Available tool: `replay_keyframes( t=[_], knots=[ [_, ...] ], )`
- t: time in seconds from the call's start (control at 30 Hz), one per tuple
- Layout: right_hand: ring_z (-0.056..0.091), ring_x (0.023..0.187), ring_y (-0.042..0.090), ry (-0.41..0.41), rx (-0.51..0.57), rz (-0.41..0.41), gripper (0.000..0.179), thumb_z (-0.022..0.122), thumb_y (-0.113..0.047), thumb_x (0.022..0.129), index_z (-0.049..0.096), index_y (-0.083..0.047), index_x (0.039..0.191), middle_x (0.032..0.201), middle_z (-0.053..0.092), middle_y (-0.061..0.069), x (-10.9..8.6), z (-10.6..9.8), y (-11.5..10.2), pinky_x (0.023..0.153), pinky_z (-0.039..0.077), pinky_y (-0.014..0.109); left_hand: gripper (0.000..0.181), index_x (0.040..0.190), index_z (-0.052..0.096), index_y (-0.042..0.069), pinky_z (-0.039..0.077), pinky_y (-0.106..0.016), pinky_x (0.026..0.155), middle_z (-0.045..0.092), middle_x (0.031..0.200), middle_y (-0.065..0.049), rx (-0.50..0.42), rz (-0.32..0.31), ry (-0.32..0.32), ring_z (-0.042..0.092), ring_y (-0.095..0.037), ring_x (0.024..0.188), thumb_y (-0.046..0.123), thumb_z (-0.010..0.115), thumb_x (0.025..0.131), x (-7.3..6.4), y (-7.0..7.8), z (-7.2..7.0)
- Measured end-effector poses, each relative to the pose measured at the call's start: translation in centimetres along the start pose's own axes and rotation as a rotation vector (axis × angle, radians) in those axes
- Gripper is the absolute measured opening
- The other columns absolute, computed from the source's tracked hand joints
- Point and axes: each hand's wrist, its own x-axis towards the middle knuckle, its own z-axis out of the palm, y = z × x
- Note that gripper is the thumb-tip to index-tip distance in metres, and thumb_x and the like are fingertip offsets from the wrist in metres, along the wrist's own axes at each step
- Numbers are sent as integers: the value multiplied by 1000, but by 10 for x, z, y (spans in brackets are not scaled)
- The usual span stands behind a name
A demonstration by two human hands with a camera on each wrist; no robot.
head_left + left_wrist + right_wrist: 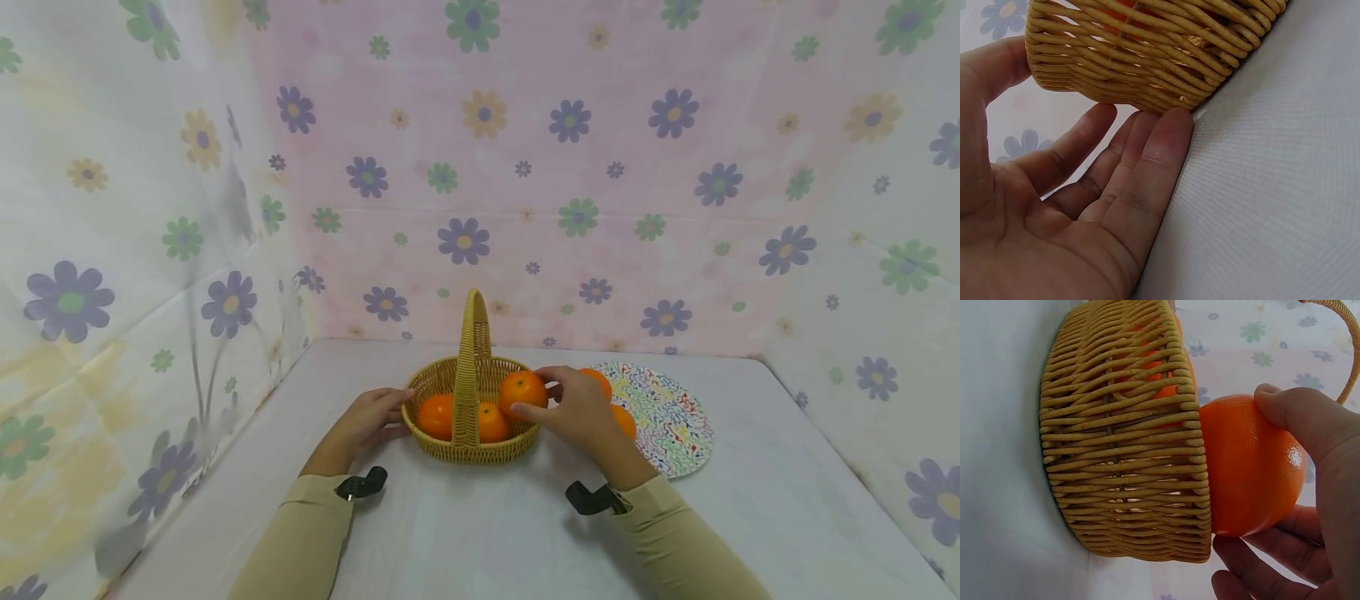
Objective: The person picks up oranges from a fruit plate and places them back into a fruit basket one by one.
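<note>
A wicker basket (468,452) with a tall arched handle (467,375) stands on the white cloth. Two oranges (437,417) lie inside it, one on each side of the handle. My right hand (581,408) holds another orange (1254,465) between thumb and fingers at the basket's right rim, its lower side overlapping the rim in the head view. At the opposite end, my left hand (369,421) touches the basket. In the left wrist view its fingers (1157,156) extend to the outer wicker wall, low against the cloth, with another digit up at the rim.
Right of the basket lies a round, multicoloured speckled mat (671,421). Two more oranges (622,422) are on its left part, partly hidden behind my right hand. Flower-patterned cloth walls (525,200) enclose the table (465,533) at the back and both sides.
</note>
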Motion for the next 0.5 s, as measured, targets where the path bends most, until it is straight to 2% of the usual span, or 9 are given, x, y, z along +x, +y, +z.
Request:
replay_keyframes(
  t=[0.23,0.5],
  knots=[
    [71,100,17,-23,-11,-3,76,84,-63,75,67,-12,130,122,73,2,-2,4,-4,84,62,37,53,134,57,-6,62,-42,93,70,113,-10,-27,10,-6,71,-18,95,36,64,102,0,0,1],
    [66,101,14,-38,-29,-8,76,84,-65,74,68,-15,129,119,71,-3,-4,10,-4,87,61,36,56,136,56,-6,62,-42,93,71,115,-11,-14,16,-12,72,-17,95,38,63,102,1,-1,0]
  ],
)
